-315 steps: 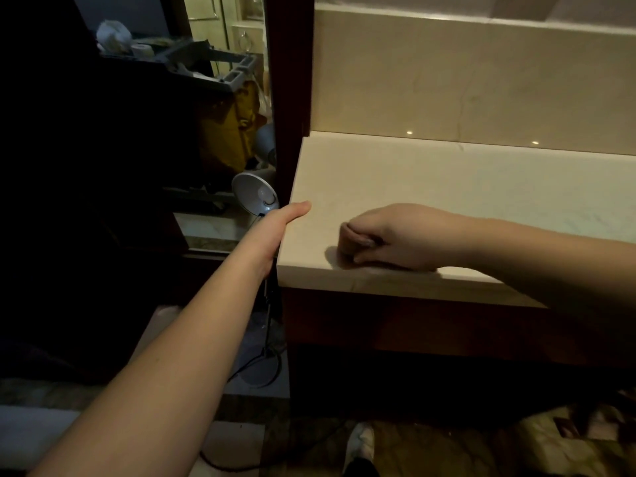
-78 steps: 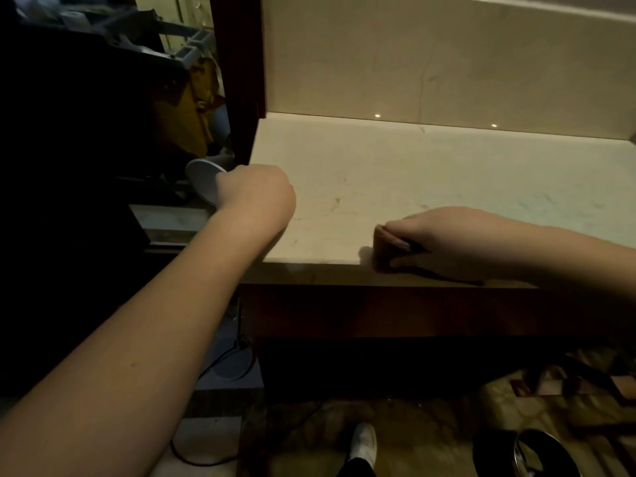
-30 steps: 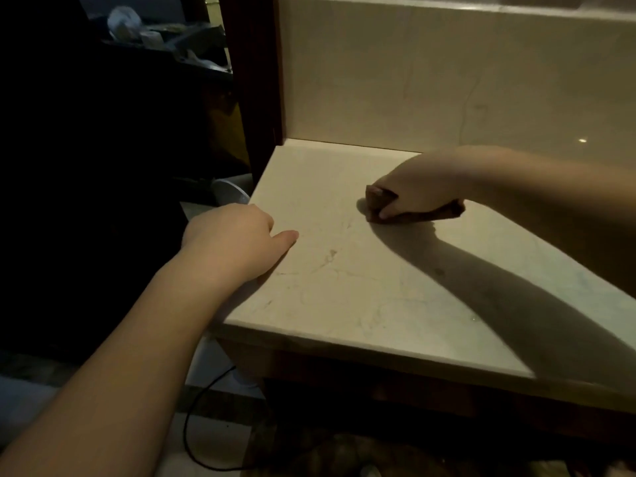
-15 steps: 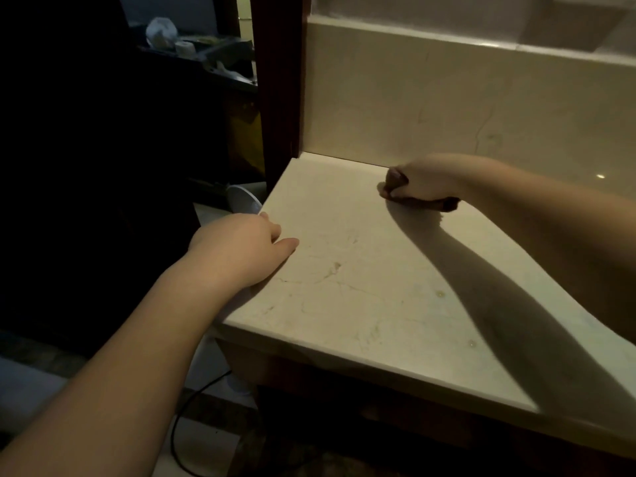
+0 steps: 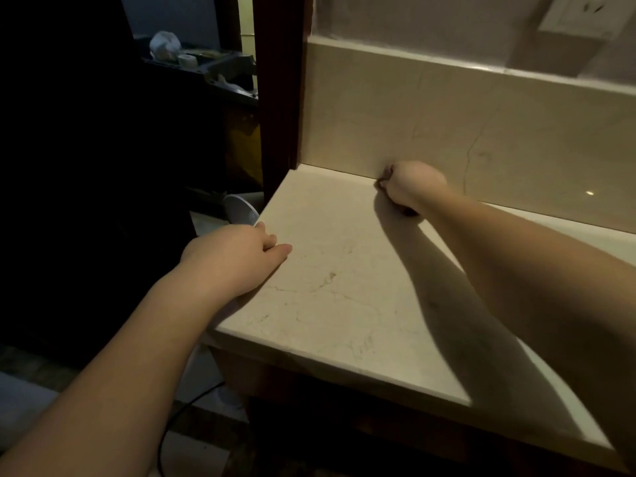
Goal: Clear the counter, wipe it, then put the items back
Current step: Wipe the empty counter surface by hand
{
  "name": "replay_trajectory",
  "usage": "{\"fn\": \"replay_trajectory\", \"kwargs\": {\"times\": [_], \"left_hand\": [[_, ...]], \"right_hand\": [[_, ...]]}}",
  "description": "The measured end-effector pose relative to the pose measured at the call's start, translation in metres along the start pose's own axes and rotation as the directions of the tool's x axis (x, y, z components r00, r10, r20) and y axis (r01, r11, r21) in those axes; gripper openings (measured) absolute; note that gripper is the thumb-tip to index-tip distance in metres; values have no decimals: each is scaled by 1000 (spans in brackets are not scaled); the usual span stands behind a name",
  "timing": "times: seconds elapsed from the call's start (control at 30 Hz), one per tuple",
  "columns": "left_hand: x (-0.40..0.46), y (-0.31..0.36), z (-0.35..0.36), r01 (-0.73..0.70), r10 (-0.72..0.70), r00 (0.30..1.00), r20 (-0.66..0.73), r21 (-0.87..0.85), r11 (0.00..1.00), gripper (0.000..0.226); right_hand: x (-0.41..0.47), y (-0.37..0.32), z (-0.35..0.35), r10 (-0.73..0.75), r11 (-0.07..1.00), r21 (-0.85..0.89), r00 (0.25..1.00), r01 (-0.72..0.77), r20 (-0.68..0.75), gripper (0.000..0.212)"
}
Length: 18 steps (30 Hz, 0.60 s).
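Nearest the camera, both bare forearms reach in from the bottom corners, and down on the floor at the near left a dark cable [image 5: 186, 407] curls past the pale base of something, too dim to make out properly. The counter [image 5: 344, 304] is a cream marble slab with faint veins, its near edge sitting over a dark wood front. The left hand [image 5: 237, 259] rests on the slab's left edge, palm down, fingers loosely curled and thumb lying flat on the stone, so it's not holding anything, just propped there. Just beyond that hand, off the left side of the slab, a round white lamp head [image 5: 241, 210] pokes up. Farther in, the right hand [image 5: 411, 187] is balled into a fist right where the slab meets the backsplash [image 5: 481, 125], clamped on a dark cloth [image 5: 407, 211], and honestly only small bits of it peek out at the knuckles and under the wrist. That arm throws a long shadow across the stone toward the near right. A dark wood post [image 5: 280, 80] stands at the far left corner, a cluttered dark cart [image 5: 206, 67] sits in the gloom behind it, and a wall socket [image 5: 578, 15] shows at the top right.
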<state>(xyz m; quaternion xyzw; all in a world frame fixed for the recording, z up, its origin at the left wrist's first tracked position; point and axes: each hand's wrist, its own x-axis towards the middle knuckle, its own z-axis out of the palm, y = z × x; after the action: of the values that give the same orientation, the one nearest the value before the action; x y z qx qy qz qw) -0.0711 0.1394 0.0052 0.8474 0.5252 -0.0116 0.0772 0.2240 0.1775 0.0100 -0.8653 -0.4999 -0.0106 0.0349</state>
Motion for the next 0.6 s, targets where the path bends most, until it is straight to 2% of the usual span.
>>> {"fn": "replay_trajectory", "kwargs": {"times": [0.1,0.17,0.37,0.5,0.6], "left_hand": [[2,-1,1,0,0,1000,12,-7,1000,51],[3,-2,2,-6,6,1000,12,-6,1000,51],[3,1,0,6,-6,1000,16,-2,1000,49],[1,2,-3,-3,3,999,32,16,1000,49],[3,3,-3,8,-8,1000,20,31,999,49]], "right_hand": [[-3,44,-6,59,996,-63,997,-55,54,33],[-9,60,-7,57,997,-61,997,-54,48,33],[-11,50,1,4,999,43,1000,-3,-31,33],[-17,60,3,-14,985,170,991,37,-132,23],[-25,71,3,-15,978,203,978,58,-208,16]]}}
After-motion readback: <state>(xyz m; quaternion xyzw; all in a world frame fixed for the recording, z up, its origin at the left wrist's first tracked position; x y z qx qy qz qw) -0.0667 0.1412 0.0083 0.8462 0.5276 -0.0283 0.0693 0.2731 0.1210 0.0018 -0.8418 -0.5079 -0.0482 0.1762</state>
